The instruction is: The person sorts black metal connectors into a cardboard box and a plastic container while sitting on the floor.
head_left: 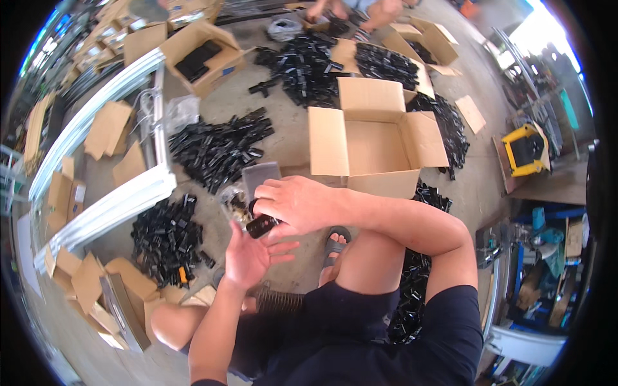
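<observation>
Right hand (290, 201) holds 1 black piece (260, 226); concrete floor (291, 141) separates carton edge (315, 145) from pile (222, 147).

One head-worn fisheye (straight lines bowing) looks down on left hand (250, 258) and right hand (293, 201), close below.

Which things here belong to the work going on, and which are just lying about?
Probably in use:
Small black part, in the right hand near the open left hand
Piled black parts
Open cardboard box

Apparently lying about:
White metal frame
Yellow-framed object
Flat cardboard piece
</observation>
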A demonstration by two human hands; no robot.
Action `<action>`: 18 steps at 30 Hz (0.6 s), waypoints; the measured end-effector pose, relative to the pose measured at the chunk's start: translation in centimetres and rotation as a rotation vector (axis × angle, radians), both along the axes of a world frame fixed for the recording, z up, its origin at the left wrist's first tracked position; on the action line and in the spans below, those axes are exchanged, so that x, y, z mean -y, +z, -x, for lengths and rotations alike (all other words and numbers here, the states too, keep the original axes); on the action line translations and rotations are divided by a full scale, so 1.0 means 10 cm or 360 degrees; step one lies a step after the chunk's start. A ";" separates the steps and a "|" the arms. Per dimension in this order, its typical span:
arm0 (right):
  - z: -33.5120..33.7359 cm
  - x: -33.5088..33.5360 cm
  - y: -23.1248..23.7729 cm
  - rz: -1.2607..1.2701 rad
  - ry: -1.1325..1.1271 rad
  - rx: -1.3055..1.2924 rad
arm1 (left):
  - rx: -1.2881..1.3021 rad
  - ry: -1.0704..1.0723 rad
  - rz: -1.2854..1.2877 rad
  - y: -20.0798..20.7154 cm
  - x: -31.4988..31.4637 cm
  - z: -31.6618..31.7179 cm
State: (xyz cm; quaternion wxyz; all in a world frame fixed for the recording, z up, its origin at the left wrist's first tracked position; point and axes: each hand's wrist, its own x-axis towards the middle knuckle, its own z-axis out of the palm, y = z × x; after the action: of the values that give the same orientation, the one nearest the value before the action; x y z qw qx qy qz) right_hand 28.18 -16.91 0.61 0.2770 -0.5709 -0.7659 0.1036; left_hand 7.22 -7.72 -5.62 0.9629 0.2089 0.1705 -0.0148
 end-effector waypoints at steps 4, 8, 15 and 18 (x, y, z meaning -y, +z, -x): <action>0.47 -0.08 0.21 -0.0098 -0.0228 -0.0142 | 0.0095 0.0196 -0.0092 0.12 -0.03 0.21; 0.83 -0.15 0.41 0.0179 -0.0816 -0.1070 | 0.0260 0.0588 -0.0202 0.23 -0.16 0.51; 1.33 -0.19 0.03 0.0085 -0.0936 -0.0194 | -0.0007 0.0855 -0.0382 -0.06 -0.06 0.55; 1.62 -0.22 -0.01 0.0115 -0.0807 0.0207 | -0.0133 0.0888 -0.0453 -0.14 -0.02 0.58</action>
State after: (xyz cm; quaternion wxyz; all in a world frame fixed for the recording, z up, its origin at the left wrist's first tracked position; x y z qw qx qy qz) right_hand 11.93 -14.74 0.52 0.2237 -0.7596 -0.6104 0.0213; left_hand 1.46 -7.50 -7.04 0.8830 0.2859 0.2610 0.2653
